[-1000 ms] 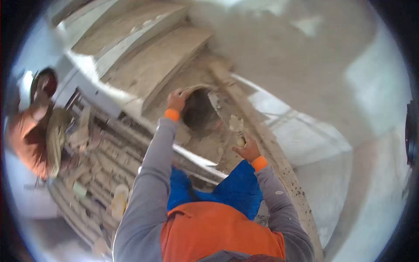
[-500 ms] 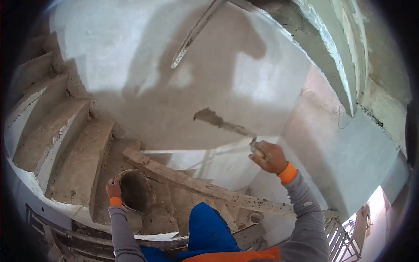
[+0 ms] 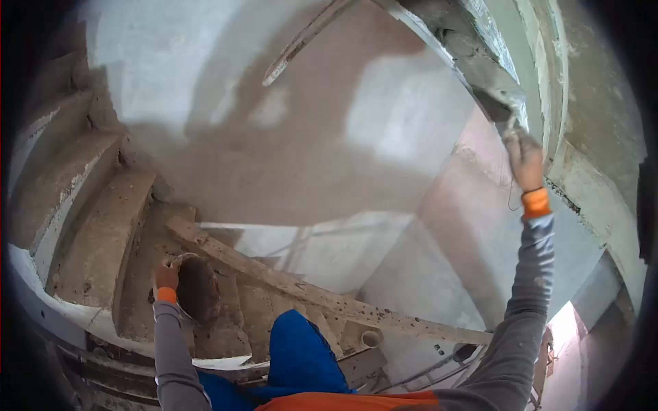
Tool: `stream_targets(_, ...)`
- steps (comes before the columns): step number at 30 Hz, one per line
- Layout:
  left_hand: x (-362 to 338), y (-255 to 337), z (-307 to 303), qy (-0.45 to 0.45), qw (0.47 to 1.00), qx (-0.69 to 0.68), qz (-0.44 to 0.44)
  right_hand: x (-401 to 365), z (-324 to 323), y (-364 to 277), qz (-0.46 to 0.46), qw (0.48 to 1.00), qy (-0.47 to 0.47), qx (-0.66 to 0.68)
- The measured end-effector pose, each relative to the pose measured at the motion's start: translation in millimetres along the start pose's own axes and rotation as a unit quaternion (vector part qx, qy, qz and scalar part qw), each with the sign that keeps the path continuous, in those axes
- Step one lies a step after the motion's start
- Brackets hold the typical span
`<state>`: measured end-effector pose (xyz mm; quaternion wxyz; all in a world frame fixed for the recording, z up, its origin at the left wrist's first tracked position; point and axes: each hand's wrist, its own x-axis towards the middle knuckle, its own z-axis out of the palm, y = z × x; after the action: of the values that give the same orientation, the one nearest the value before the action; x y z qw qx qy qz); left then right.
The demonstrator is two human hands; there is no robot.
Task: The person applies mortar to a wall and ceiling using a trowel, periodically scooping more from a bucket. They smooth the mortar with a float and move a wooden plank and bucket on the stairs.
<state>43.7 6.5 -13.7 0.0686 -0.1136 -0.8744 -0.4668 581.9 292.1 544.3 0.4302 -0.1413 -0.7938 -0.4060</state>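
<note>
My right hand [image 3: 526,159] is raised at the upper right, its fingers wrapped round the handle of a trowel [image 3: 505,89]. The trowel's blade lies up against the underside of a curved concrete edge [image 3: 473,58], and where blade and wet mortar part is hard to make out. Low on the left, my left hand [image 3: 166,275] grips the rim of a round bucket [image 3: 199,291]. The bucket is tilted towards me, its inside dark, so what it holds cannot be told.
Dusty concrete steps [image 3: 103,236] climb at the left. A long mortar-spattered wooden plank [image 3: 295,286] runs across in front of my knee. Behind it stands a plastered wall [image 3: 308,171] with my shadow on it. A small round cup-like container [image 3: 371,339] sits below the plank.
My right hand has swung up and right with the trowel, from in front of the wall to the concrete edge overhead. My left hand stays on the bucket's rim. The view has shifted slightly.
</note>
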Motion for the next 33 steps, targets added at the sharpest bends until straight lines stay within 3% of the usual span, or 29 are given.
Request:
stream_targets(1,-2,-2,2,-0.006,1.0,0.007,-0.007,6,-18,1,0.071,0.996,-0.036,0.03)
stream_targets(4,-2,5,5,-0.022,0.997,0.05,-0.06,-13,-17,9,0.019,0.998,0.056,0.021)
stream_targets(9,-6,7,-6,-0.01,0.999,0.033,-0.004,-52,10,14,0.038,0.993,0.105,-0.03)
stream_targets(11,-12,14,-13,-0.016,0.999,0.027,-0.014,-50,14,3,0.08,0.996,0.047,-0.006)
stream_targets(14,-21,25,-19,-0.033,0.999,0.011,-0.037,-20,14,-30,0.044,0.997,0.06,-0.038)
stream_targets(18,-1,-18,19,-0.05,0.998,0.045,-0.011,23,31,-25,0.105,0.991,0.062,0.062)
stream_targets(19,-14,7,-1,-0.079,0.997,0.004,-0.017,29,38,-22,0.104,0.99,0.058,0.074)
stream_targets(20,-17,9,-2,-0.048,0.999,0.02,-0.001,34,44,-20,0.102,0.99,0.056,0.086)
stream_targets(22,-25,6,-1,0.013,0.998,0.054,0.031,41,57,-19,0.091,0.99,0.083,0.061)
stream_targets(25,-26,5,0,0.025,1.0,0.008,0.013,43,59,-25,0.085,0.988,0.128,-0.001)
stream_targets(31,-31,9,-15,-0.047,0.999,0.02,0.016,33,60,-13,0.118,0.978,0.15,-0.081)
stream_targets(33,-27,-3,-9,-0.011,0.999,0.009,0.034,14,66,9,0.139,0.973,0.155,-0.098)
